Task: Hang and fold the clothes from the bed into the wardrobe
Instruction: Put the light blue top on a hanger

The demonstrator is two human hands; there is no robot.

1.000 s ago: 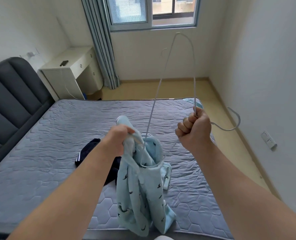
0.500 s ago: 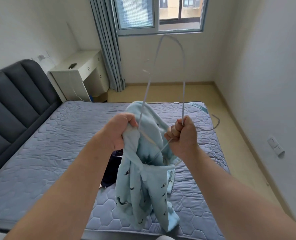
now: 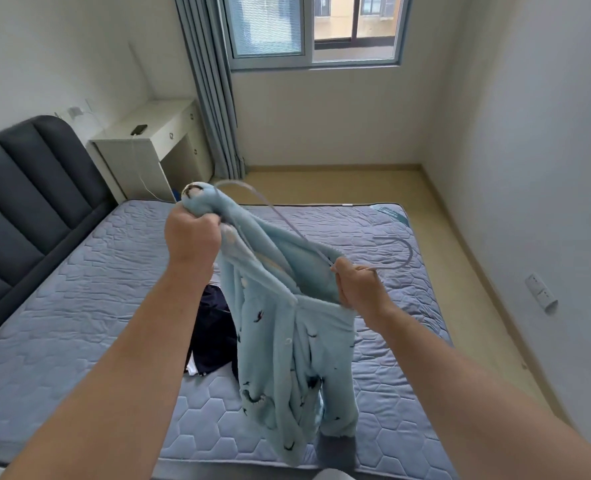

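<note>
A light blue fleece garment (image 3: 297,348) with small dark prints hangs in the air above the bed (image 3: 79,306). My left hand (image 3: 192,237) grips its bunched top end, raised at the left. A thin white wire hanger (image 3: 396,252) runs inside the garment's upper part, with its hook sticking out to the right. My right hand (image 3: 358,289) holds the hanger near the hook base along with the garment's edge. A dark navy garment (image 3: 212,327) lies on the mattress behind the blue one, partly hidden.
The grey quilted mattress fills the middle, with a dark padded headboard (image 3: 24,188) at the left. A white desk (image 3: 155,140) stands in the far left corner beside grey curtains (image 3: 211,91). A strip of floor (image 3: 460,237) runs along the right wall.
The hanger has tipped down from upright and slid into the garment. My left hand rose with the garment's top, and my right hand moved right and lower.
</note>
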